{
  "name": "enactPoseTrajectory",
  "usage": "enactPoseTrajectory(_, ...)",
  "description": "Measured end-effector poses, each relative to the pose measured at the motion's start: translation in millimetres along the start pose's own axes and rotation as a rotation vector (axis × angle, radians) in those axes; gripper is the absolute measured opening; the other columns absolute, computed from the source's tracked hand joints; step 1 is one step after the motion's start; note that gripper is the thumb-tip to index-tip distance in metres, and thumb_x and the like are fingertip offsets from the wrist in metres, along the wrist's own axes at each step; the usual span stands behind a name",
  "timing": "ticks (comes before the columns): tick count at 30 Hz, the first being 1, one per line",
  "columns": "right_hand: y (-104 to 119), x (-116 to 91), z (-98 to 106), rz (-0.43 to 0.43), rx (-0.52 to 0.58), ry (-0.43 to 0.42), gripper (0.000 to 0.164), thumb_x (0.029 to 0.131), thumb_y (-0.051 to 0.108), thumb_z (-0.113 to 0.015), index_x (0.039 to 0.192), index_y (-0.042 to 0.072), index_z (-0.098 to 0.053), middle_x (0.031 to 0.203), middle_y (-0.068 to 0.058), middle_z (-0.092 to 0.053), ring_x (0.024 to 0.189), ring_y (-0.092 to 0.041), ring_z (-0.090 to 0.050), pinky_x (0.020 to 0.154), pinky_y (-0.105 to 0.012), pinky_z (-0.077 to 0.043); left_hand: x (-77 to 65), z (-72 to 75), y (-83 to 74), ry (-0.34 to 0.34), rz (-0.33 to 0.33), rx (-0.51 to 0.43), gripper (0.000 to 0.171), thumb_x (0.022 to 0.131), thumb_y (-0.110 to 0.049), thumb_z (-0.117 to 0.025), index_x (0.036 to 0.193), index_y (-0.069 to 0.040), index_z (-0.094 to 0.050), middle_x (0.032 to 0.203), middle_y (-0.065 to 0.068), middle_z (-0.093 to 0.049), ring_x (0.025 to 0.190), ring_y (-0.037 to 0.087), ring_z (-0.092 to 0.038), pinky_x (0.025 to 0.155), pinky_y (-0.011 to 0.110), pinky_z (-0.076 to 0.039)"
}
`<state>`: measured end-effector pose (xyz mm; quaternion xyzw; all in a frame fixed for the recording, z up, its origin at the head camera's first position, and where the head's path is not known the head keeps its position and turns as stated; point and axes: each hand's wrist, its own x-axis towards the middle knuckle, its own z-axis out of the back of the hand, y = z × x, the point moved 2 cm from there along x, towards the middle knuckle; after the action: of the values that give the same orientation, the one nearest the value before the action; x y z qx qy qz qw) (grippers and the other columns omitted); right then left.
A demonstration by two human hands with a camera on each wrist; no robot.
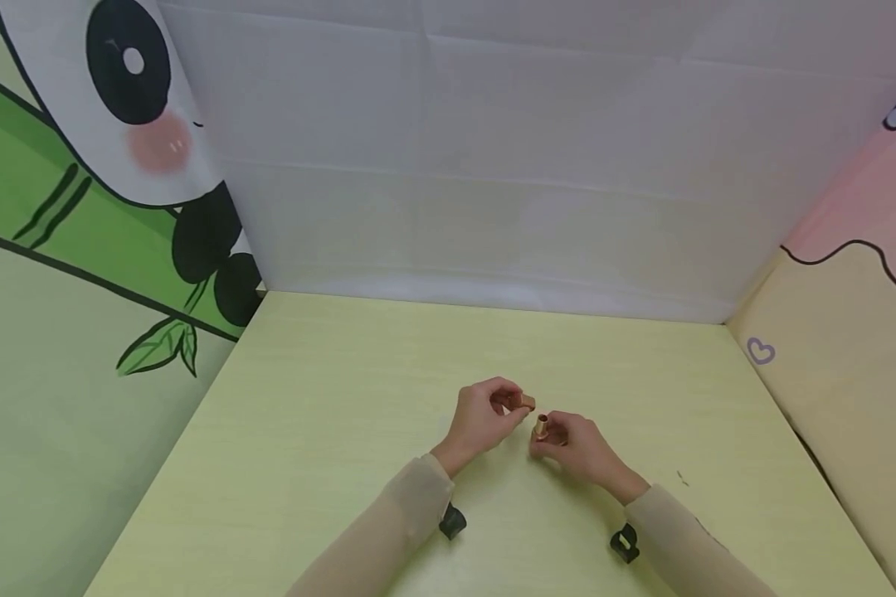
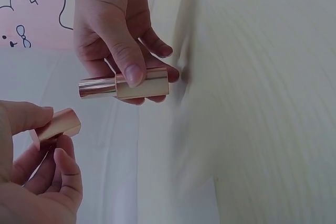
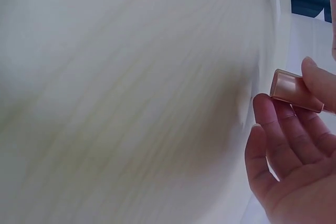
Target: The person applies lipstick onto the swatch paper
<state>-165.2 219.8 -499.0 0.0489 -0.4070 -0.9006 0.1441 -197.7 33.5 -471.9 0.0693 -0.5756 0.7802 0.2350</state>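
Two shiny copper-gold parts of a lipstick tube are held close together over the table. In the head view my left hand (image 1: 481,420) pinches the lipstick cap (image 1: 528,402) between thumb and fingers; the left wrist view shows this cap (image 2: 63,124) tilted. My right hand (image 1: 584,449) is just to its right and nearer me. It grips the lipstick base (image 1: 542,428), whose narrower inner tube sticks up. In the left wrist view, the thumb presses on the wide part of the lipstick base (image 2: 149,83). Cap and base are apart.
A pale yellow-green table (image 1: 328,398) lies beneath both hands. A white sheet (image 1: 478,224) stands along its back edge, with cartoon-printed panels at the left (image 1: 45,348) and right (image 1: 844,365). Black wrist devices show below the left (image 1: 453,521) and right (image 1: 625,544) sleeves.
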Motion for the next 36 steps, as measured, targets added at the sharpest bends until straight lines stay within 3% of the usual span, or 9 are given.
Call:
enactPoseTrajectory(13,0.8,-2.5,3.7,-0.031,-0.002,-0.001,0.030,0.081,0.019,-0.078,0.104,0.003,-0.065,0.082,0.006,-0.064,0.076,-0.011,-0.061,0.069,-0.029,-0.051,-3.6,-3.2,1.3,-0.011,0.041,-0.033,0.018,0.076,-0.002,-0.078,0.092,-0.005,-0.069,0.079,0.001,-0.066,0.065,0.009,-0.061,0.060,0.024,-0.052)
enactPoseTrajectory(19,1.2,-2.4,4.5,-0.027,0.002,0.005,0.028,0.081,0.018,-0.078,0.102,0.004,-0.065,0.082,0.005,-0.063,0.076,-0.012,-0.061,0.069,-0.028,-0.051,-5.4,-3.7,0.0,0.000,0.053,-0.028,0.018,0.077,0.000,-0.077,0.092,-0.003,-0.068,0.080,0.004,-0.067,0.066,0.009,-0.061,0.061,0.024,-0.052)
enactPoseTrajectory(25,1.7,-3.7,5.5,-0.025,0.015,0.006,0.023,0.082,0.017,-0.077,0.097,0.006,-0.065,0.081,0.005,-0.063,0.076,-0.012,-0.061,0.068,-0.028,-0.050,-8.3,-6.6,4.9,0.019,0.130,-0.055,0.021,0.077,0.004,-0.075,0.094,-0.001,-0.063,0.086,0.005,-0.066,0.071,0.010,-0.064,0.065,0.022,-0.053)
enactPoseTrajectory(27,1.7,-4.4,6.0,-0.028,0.016,0.004,0.023,0.081,0.017,-0.078,0.098,0.006,-0.065,0.081,0.005,-0.063,0.076,-0.012,-0.061,0.068,-0.028,-0.050,-9.2,-8.8,7.3,0.025,0.150,-0.041,0.024,0.078,0.005,-0.074,0.099,0.001,-0.064,0.089,0.005,-0.065,0.074,0.010,-0.064,0.066,0.021,-0.052)
enactPoseTrajectory(31,1.2,-4.8,7.1,-0.020,-0.001,-0.003,0.023,0.082,0.018,-0.077,0.098,0.006,-0.066,0.081,0.005,-0.063,0.075,-0.012,-0.060,0.068,-0.029,-0.050,-10.5,-13.6,10.9,0.024,0.130,0.054,0.028,0.080,0.004,-0.072,0.108,0.003,-0.068,0.092,0.006,-0.059,0.076,0.010,-0.062,0.067,0.019,-0.051)
enactPoseTrajectory(36,0.2,-4.9,8.2,-0.005,-0.015,0.001,0.020,0.082,0.019,-0.077,0.095,0.008,-0.066,0.080,0.006,-0.063,0.075,-0.010,-0.061,0.067,-0.028,-0.050,-13.0,-17.8,12.9,0.024,0.111,0.122,0.023,0.081,0.001,-0.071,0.105,0.000,-0.070,0.090,0.004,-0.055,0.075,0.010,-0.058,0.067,0.020,-0.050)
